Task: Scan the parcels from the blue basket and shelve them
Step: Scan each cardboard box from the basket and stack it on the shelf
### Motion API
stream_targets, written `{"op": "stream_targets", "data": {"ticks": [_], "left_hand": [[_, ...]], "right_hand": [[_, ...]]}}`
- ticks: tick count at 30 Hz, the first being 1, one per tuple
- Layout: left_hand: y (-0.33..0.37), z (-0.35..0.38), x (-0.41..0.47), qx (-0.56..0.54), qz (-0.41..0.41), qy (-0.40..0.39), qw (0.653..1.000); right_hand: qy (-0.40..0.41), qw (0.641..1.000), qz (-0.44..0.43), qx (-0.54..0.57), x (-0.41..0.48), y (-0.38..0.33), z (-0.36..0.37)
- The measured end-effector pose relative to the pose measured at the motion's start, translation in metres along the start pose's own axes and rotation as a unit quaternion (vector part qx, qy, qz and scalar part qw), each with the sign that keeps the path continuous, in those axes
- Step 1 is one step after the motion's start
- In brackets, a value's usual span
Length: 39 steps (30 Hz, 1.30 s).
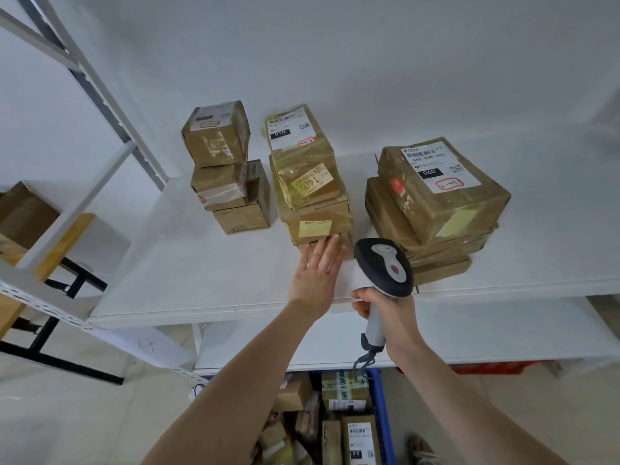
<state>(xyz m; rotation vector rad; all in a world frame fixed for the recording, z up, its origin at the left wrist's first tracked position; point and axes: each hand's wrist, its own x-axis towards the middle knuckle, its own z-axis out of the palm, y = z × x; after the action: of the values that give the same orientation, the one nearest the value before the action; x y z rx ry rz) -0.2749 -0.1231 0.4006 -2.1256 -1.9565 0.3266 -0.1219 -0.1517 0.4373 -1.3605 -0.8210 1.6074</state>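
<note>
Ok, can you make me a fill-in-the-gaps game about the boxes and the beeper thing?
1. The right hand grips the ____.
2. On the white shelf stand ____ stacks of parcels.
3. The left hand lays flat fingers on the bottom parcel of the ____ stack.
4. Below the shelf sits the ____ basket, not yet empty.

Missing words: scanner, three, middle, blue.

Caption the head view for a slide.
Left hand rests flat against the middle parcel stack on the white shelf while the right hand grips a barcode scanner.
</note>
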Motion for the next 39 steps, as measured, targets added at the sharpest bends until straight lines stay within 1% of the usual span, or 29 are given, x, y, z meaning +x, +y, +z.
{"op": "stream_targets", "data": {"ticks": [4, 9, 18, 22, 25, 28, 33, 35, 39], "left_hand": [[-0.027, 0.001, 0.020, 0.007, -0.012, -0.031, 0.999], [-0.053, 0.003, 0.047, 0.003, -0.008, -0.065, 0.998], [-0.082, 0.011, 0.083, -0.021, -0.007, -0.074, 0.997], [-0.082, 0.007, 0.085, -0.036, -0.017, -0.075, 0.996], [-0.072, 0.003, 0.072, -0.044, -0.020, -0.046, 0.998], [-0.055, 0.001, 0.049, -0.076, -0.020, -0.016, 0.997], [-0.009, -0.016, 0.010, -0.125, -0.028, 0.022, 0.992], [0.016, -0.027, -0.002, -0.143, -0.006, 0.033, 0.989], [0.070, -0.040, -0.025, -0.170, 0.066, 0.074, 0.980]], "right_hand": [[-0.011, 1.000, -0.005, 0.006, 0.014, -0.001, 0.005], [-0.019, 1.000, 0.001, 0.015, 0.030, -0.002, 0.012], [-0.022, 1.000, -0.001, 0.013, 0.048, -0.003, 0.022], [-0.027, 1.000, -0.003, 0.004, 0.046, -0.004, 0.022], [-0.029, 1.000, -0.001, -0.002, 0.039, -0.005, 0.020], [-0.023, 1.000, 0.001, -0.011, 0.026, -0.007, 0.012], [0.004, 1.000, -0.014, 0.003, -0.007, -0.008, -0.022], [0.028, 0.999, -0.027, 0.033, -0.023, -0.012, -0.042], [0.092, 0.989, -0.054, 0.098, -0.037, -0.029, -0.089]]}}
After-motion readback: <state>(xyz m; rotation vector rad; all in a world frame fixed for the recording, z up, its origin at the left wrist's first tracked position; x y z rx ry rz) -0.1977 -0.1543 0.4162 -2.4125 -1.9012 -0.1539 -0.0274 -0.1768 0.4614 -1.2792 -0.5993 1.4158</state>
